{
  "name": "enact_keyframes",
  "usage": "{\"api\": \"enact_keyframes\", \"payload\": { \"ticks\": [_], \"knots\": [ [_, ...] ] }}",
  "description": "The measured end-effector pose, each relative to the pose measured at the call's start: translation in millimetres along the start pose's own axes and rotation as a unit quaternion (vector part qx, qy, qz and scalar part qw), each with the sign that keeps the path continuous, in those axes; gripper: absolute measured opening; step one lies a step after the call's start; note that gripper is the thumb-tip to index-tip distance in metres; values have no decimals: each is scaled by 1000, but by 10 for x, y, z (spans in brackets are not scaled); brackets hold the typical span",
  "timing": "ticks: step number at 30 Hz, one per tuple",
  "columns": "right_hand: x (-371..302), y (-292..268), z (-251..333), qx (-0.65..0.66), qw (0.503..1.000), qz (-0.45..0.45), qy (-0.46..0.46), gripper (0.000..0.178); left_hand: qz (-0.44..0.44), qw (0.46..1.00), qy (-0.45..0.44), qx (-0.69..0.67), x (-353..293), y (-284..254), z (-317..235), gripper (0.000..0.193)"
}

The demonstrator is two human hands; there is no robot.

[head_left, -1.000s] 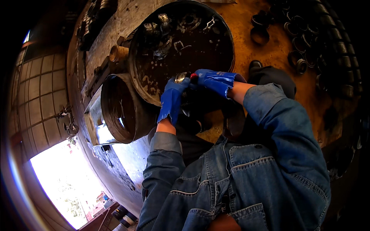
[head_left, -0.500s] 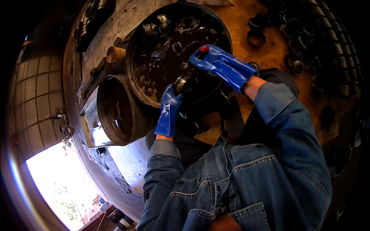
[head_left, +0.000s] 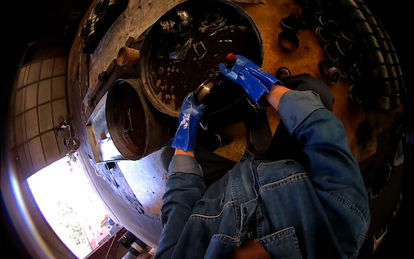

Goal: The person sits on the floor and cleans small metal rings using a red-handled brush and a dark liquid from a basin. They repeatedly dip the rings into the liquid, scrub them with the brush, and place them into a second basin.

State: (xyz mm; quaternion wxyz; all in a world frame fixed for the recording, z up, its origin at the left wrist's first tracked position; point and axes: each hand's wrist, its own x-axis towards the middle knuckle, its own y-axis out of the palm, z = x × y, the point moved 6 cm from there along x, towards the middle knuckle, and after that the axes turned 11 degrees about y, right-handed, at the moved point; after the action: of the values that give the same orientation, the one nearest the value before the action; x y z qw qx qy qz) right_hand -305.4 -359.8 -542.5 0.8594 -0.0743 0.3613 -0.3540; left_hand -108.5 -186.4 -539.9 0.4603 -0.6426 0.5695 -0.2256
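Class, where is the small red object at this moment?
In the head view, the red object is above centre, slightly right, held in the blue-gloved right hand, over the round tub.

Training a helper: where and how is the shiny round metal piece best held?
The shiny round metal piece is probably best gripped at its lower left edge, from the left, as the left hand does: its curved side suits wrapping, and the right hand with the red-ended tool is at its upper right.

Blue is seen on the left glove [head_left: 189, 110], white-streaked, and right glove [head_left: 246, 75]; the handle [head_left: 230, 56] is coloured red, the ring [head_left: 204, 91] tinged gold, the denim jacket [head_left: 280, 203] pale-stitched
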Motion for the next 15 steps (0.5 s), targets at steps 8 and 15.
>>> {"api": "enact_keyframes", "payload": {
  "ticks": [8, 15],
  "knots": [
    [-677, 367, 645, -65, 945, 20, -319, 33, 25, 964, -49, -258, 90, 313, 556, 40],
    [-199, 64, 56, 100, 995, 17, 9, 40, -17, 998, 29, -49, 7, -60, -93, 45]
  ]
}}
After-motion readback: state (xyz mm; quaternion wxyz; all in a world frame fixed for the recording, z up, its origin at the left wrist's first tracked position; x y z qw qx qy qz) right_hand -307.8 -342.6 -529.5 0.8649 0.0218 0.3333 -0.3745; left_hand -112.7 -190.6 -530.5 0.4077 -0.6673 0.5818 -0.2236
